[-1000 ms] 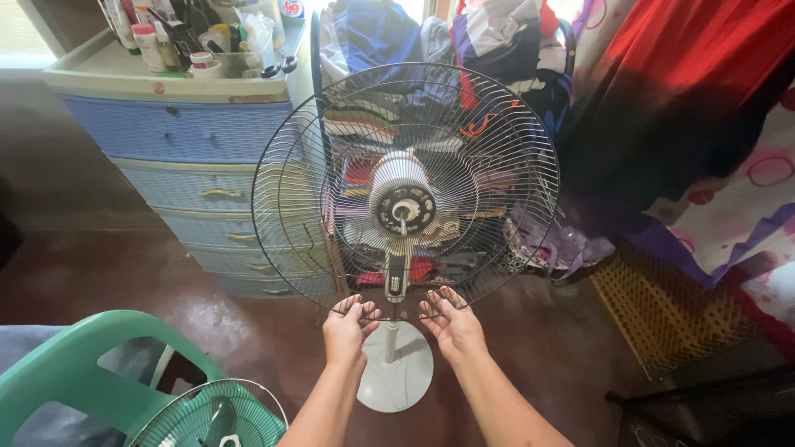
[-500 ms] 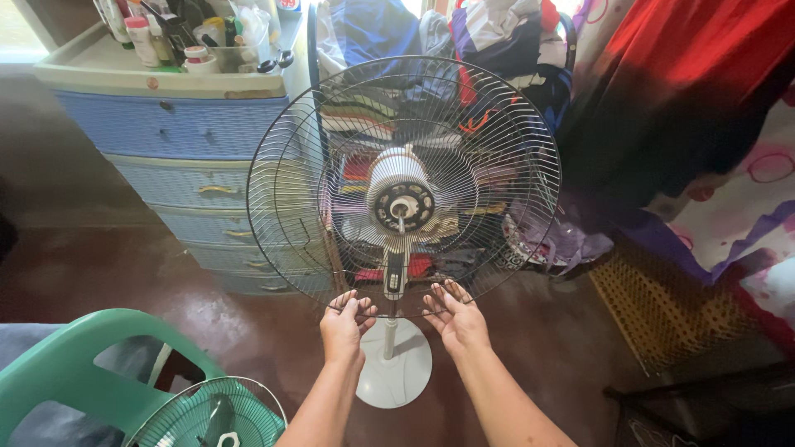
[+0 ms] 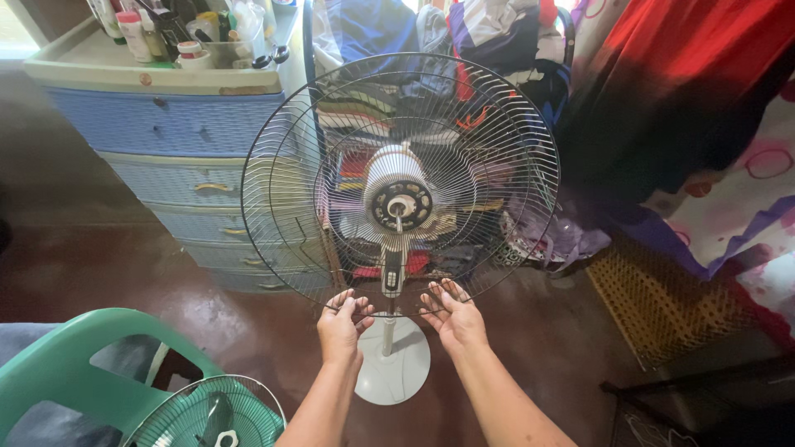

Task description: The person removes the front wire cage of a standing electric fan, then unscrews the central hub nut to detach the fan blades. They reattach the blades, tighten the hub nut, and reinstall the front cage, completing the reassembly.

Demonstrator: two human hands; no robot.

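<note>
A stand fan stands in front of me on a round white base (image 3: pixel 396 374). Its rear wire guard (image 3: pixel 298 149) is on, with the white motor housing (image 3: pixel 394 172) and bare shaft hub (image 3: pixel 401 205) in the middle; no blades are on it. My left hand (image 3: pixel 343 324) curls its fingers around the guard's bottom rim. My right hand (image 3: pixel 451 314) is palm-up with fingers spread, touching the rim from below, right of the pole (image 3: pixel 387 331).
A green fan blade with another wire guard (image 3: pixel 207 414) lies on a green plastic chair (image 3: pixel 74 372) at bottom left. A blue plastic drawer unit (image 3: pixel 174 157) with bottles on top stands behind left. Piled clothes, a red curtain (image 3: pixel 687 74) and a woven mat (image 3: pixel 662 306) lie right.
Both hands have stayed at the guard's bottom rim; they rose slightly with the view. The left fingers have curled tighter on the wire.
</note>
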